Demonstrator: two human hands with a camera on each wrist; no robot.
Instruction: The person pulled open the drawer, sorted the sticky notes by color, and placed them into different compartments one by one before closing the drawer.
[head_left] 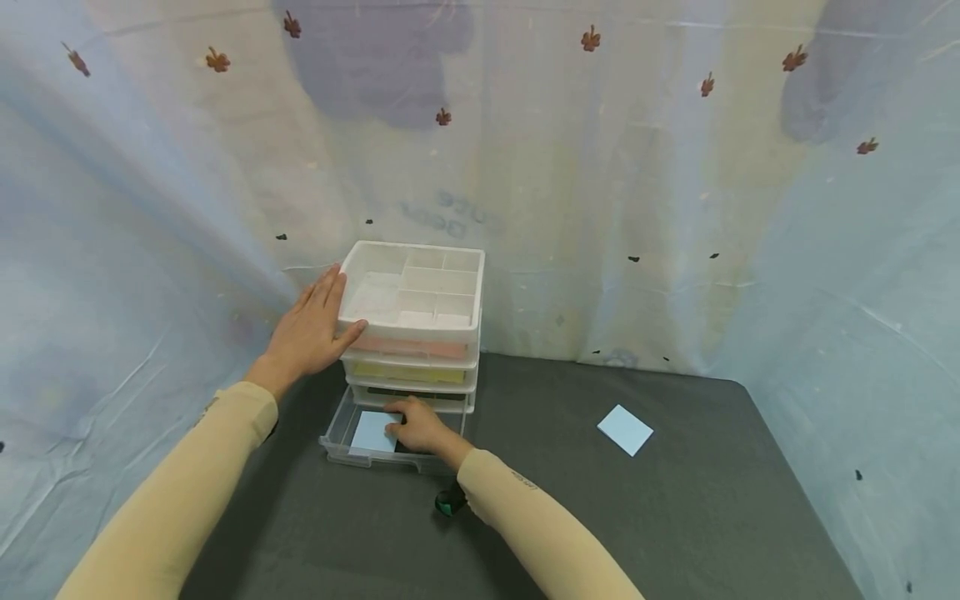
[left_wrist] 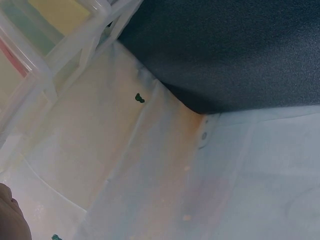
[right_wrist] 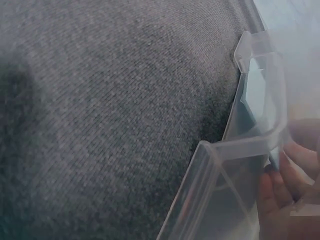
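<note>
A small drawer unit [head_left: 408, 333] with a white compartment tray on top stands near the back cloth. My left hand [head_left: 309, 329] rests with straight fingers against the unit's upper left side, its thumb at the front corner. The clear bottom drawer [head_left: 343, 455] is pulled out. Inside it lies a light-blue sheet of paper [head_left: 372, 432], also seen through the clear plastic in the right wrist view. My right hand [head_left: 422, 427] reaches into this drawer and pinches the sheet's right edge between curled fingers [right_wrist: 295, 175].
Another light-blue sheet [head_left: 626, 430] lies on the dark grey table [head_left: 712, 500] to the right. The closed drawers above hold pinkish and yellow contents. Patterned cloth [head_left: 555, 208] hangs behind and at both sides.
</note>
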